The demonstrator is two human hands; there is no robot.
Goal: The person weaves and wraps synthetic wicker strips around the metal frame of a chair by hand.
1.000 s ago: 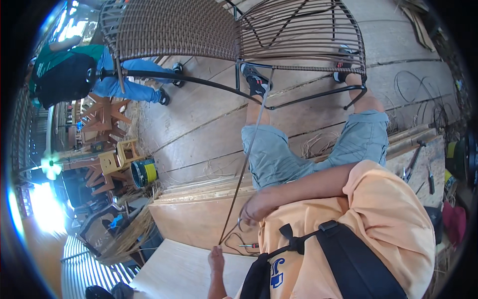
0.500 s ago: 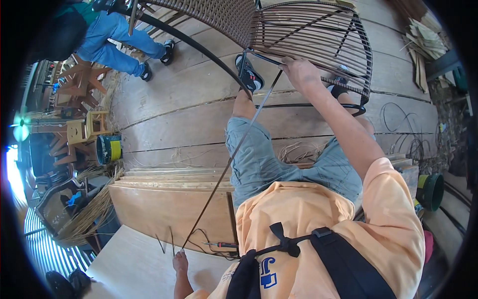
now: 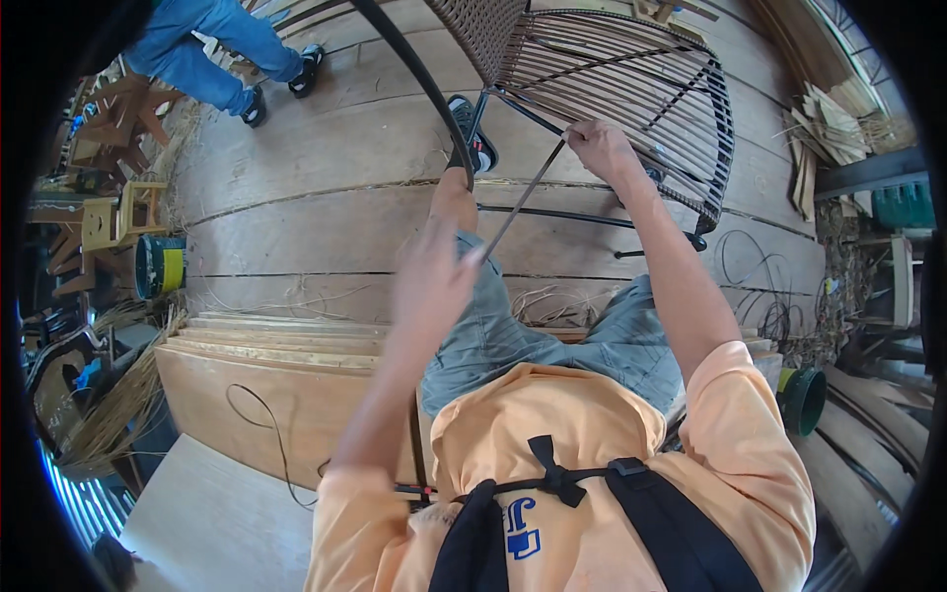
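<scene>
A chair frame (image 3: 651,232) of dark metal rods stands before me, tipped over my feet. Brown strands (image 3: 621,74) run side by side across one section, and a tightly woven brown panel (image 3: 483,35) adjoins it. At the near edge of the strung section, my right hand (image 3: 600,153) is closed on a long, flat brown weaving strand (image 3: 528,197). From there the strand slants down, taut, to my left hand (image 3: 434,276), which pinches it above my thigh and is smeared by motion. A loose curl of dark strand (image 3: 281,449) lies over the boards at lower left.
Stacked planks (image 3: 266,375) and a pale board (image 3: 217,513) lie at my left. A bucket with a yellow band (image 3: 160,266) and wooden stools (image 3: 123,217) stand farther left. Another person's legs (image 3: 212,59) show at upper left. A dark bucket (image 3: 804,400) is at right.
My left hand has risen from the lower left along the strand to above my thigh. My right hand stays at the chair edge. The view has shifted slightly.
</scene>
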